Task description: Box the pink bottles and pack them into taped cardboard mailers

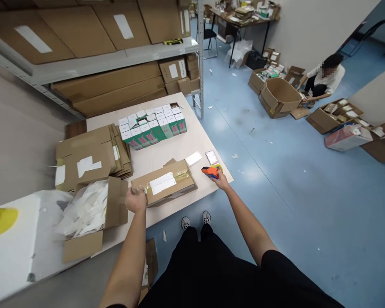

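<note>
A closed cardboard box (pixel 167 185) with a white label and shiny packing tape on top lies near the front edge of the table (pixel 199 128). My left hand (pixel 136 200) is closed at its left end, where a small brown piece shows above my fingers. My right hand (pixel 220 179) grips an orange tape dispenser (pixel 211 172) with a yellow roll, at the table's right corner. Beside the dispenser lies a white paper label (pixel 211 157). Another white slip (pixel 193 158) rests behind the box.
Rows of green-and-white small boxes (pixel 158 128) stand at the back. Flattened cartons (pixel 86 158) and an open carton of white paper (pixel 86 209) are at left. A shelf (pixel 115 55) holds cardboard. Across the blue floor, a person (pixel 332 77) crouches among open cartons (pixel 280 96).
</note>
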`<state>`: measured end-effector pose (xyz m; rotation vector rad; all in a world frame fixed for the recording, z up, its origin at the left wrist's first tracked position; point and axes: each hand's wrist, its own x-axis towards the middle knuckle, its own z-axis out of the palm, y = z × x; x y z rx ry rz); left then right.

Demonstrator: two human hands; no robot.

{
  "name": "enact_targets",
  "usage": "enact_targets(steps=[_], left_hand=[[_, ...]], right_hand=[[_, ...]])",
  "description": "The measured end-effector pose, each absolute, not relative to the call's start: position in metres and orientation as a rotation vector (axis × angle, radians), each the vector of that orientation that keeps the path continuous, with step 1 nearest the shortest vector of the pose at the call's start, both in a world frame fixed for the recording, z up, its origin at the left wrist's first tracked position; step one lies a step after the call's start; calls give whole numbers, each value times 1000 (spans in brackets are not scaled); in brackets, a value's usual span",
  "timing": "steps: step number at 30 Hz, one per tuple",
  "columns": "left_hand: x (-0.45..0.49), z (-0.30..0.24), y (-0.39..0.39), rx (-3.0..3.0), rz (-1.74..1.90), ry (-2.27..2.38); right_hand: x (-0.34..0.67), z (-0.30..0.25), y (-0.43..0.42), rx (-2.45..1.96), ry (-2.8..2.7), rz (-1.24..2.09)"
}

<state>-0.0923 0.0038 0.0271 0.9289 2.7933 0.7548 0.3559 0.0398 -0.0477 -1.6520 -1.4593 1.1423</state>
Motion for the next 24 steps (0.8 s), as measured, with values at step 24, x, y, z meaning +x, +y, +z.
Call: enact_targets(steps=[24], left_hand=[[-97,25,-21,956,1322,2293]], right_hand=[[142,64,25,-1179,-1641,1532]])
